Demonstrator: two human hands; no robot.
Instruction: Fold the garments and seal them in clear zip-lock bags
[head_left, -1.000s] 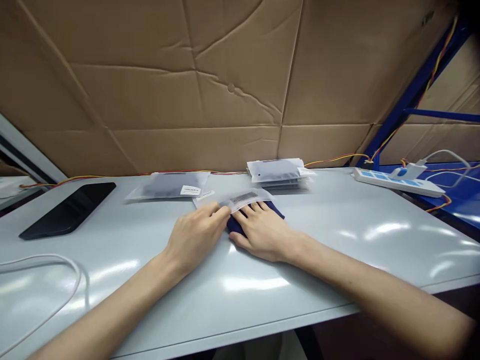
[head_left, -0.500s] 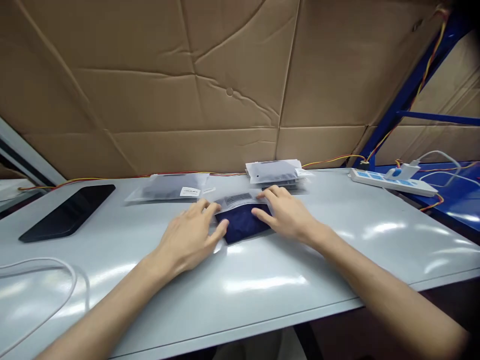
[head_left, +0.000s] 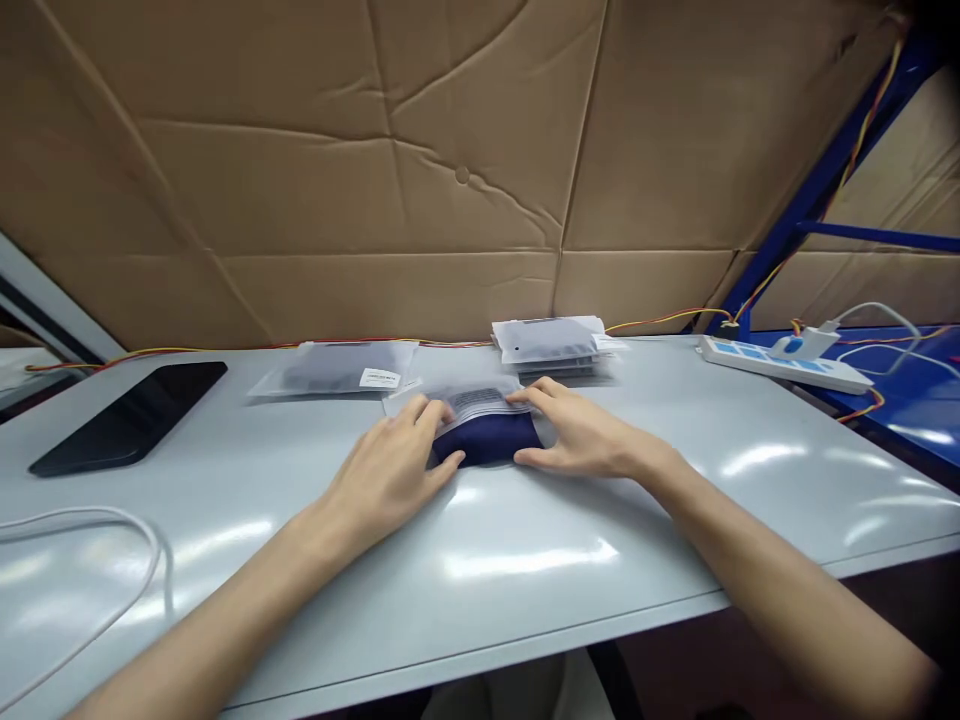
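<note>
A navy folded fabric piece [head_left: 487, 440] lies on the table in front of me, with a frosted plastic bag [head_left: 480, 388] at its far side. Dark printed text shows on the bag. How far the fabric sits inside the plastic I cannot tell. My left hand [head_left: 394, 455] grips the left end, thumb at the near edge and fingers curled over the top. At the right end, my right hand [head_left: 581, 430] grips likewise, its fingertips on the bag and its thumb by the near corner.
Behind lie a frosted packet [head_left: 337, 367] with a white label and a stack of similar packets [head_left: 551, 342]. A black tablet-like slab [head_left: 131, 418] and a white cable [head_left: 146, 570] are on the left. A power strip [head_left: 787, 365] sits at the right edge, before a cardboard wall [head_left: 465, 220].
The near edge of the navy fabric has shifted away from me, and less of its height shows. My right thumb has moved from its top down to the near corner.
</note>
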